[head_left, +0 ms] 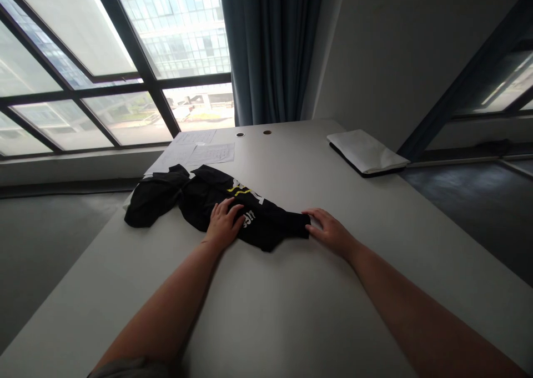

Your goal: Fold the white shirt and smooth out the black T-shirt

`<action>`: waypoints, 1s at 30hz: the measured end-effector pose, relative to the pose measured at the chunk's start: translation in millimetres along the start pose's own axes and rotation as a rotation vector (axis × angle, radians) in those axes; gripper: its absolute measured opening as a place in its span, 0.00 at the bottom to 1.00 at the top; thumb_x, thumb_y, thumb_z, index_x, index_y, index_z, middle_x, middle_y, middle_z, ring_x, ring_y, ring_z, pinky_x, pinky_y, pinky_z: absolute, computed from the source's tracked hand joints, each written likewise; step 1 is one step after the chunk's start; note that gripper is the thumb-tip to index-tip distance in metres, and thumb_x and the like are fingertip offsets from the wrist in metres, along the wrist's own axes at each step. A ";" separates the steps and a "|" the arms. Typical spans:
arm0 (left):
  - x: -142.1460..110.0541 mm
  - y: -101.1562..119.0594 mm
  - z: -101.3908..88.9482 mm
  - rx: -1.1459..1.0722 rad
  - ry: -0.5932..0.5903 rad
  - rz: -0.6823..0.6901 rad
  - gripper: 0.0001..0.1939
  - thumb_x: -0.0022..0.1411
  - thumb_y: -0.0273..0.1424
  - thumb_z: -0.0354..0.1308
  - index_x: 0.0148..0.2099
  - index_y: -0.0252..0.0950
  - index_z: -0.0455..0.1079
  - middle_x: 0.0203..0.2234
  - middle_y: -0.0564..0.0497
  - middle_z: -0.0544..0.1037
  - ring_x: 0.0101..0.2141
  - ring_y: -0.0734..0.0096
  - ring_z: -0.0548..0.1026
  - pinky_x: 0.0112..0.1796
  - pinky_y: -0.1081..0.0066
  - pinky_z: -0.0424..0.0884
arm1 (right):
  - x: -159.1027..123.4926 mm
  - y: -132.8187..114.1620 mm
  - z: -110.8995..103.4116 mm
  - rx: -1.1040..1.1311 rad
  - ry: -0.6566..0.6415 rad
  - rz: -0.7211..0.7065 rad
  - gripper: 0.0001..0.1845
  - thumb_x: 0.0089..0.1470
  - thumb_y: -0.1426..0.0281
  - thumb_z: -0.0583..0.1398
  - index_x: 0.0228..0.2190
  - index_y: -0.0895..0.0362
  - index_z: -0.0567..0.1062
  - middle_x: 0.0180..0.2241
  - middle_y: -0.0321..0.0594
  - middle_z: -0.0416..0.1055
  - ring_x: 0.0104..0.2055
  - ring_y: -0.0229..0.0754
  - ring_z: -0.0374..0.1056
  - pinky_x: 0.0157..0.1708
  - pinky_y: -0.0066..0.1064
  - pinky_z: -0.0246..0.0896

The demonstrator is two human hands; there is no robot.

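A black hoodie (200,200), folded into a long narrow shape, lies across the white table. White lettering and yellow stripes show on its upper side, and what looks like its hood bulges at the left end. My left hand (225,222) rests on the middle of the fabric with its fingers spread, beside the lettering. At the narrow right end, my right hand (331,232) touches the edge with its fingertips, thumb and forefinger apart. The underside of the garment is hidden.
Printed sheets of paper (212,153) lie behind the hoodie at the table's (258,311) left edge. A flat white item with a dark underside (366,151) sits at the right edge. Two round holes mark the far end, before a blue curtain (270,50) and windows.
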State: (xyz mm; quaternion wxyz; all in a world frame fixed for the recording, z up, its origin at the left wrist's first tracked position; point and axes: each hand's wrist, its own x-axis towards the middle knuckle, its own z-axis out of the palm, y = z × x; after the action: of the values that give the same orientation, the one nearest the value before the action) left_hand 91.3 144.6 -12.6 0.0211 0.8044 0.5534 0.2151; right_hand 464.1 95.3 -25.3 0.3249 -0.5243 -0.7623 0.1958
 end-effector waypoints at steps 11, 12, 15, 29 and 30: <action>8.2 -26.3 7.8 0.115 -0.116 -0.290 0.27 0.74 0.42 0.51 0.70 0.41 0.65 0.69 0.43 0.66 0.69 0.49 0.60 0.68 0.43 0.53 | -0.8 -19.0 -1.3 0.069 0.033 -0.096 0.08 0.64 0.64 0.59 0.35 0.50 0.77 0.40 0.41 0.80 0.45 0.48 0.76 0.53 0.45 0.70; 8.2 -25.8 7.6 0.128 -0.118 -0.292 0.27 0.74 0.42 0.51 0.70 0.41 0.65 0.70 0.44 0.66 0.69 0.49 0.60 0.68 0.44 0.53 | -0.8 -20.0 -2.1 0.054 0.106 -0.106 0.08 0.65 0.64 0.58 0.35 0.50 0.77 0.39 0.42 0.79 0.43 0.48 0.75 0.50 0.44 0.71; 8.3 -24.1 7.0 0.157 -0.130 -0.296 0.27 0.74 0.43 0.50 0.70 0.42 0.65 0.70 0.45 0.65 0.69 0.51 0.60 0.68 0.47 0.54 | -1.9 -24.7 -2.2 0.006 0.228 -0.208 0.06 0.65 0.67 0.59 0.36 0.50 0.76 0.38 0.42 0.79 0.43 0.48 0.75 0.48 0.43 0.71; 7.2 -23.3 6.6 0.153 -0.132 -0.280 0.27 0.73 0.43 0.51 0.69 0.41 0.66 0.69 0.44 0.66 0.69 0.50 0.61 0.68 0.45 0.54 | 1.1 -26.9 6.4 -0.006 0.277 -0.148 0.04 0.62 0.68 0.61 0.36 0.51 0.78 0.34 0.40 0.78 0.39 0.48 0.74 0.44 0.41 0.70; 7.2 -23.1 6.6 0.153 -0.133 -0.278 0.27 0.73 0.43 0.51 0.69 0.41 0.66 0.69 0.44 0.66 0.69 0.50 0.61 0.68 0.46 0.54 | 1.3 -23.3 6.3 0.015 0.299 -0.091 0.05 0.62 0.67 0.61 0.35 0.51 0.78 0.34 0.39 0.78 0.38 0.48 0.74 0.43 0.40 0.70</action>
State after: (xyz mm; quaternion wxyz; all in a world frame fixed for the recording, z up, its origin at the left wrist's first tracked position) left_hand 75.5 161.4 -22.5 0.0260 0.7317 0.6715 0.1138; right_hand 443.7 88.1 -14.6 0.4472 -0.5102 -0.7269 0.1063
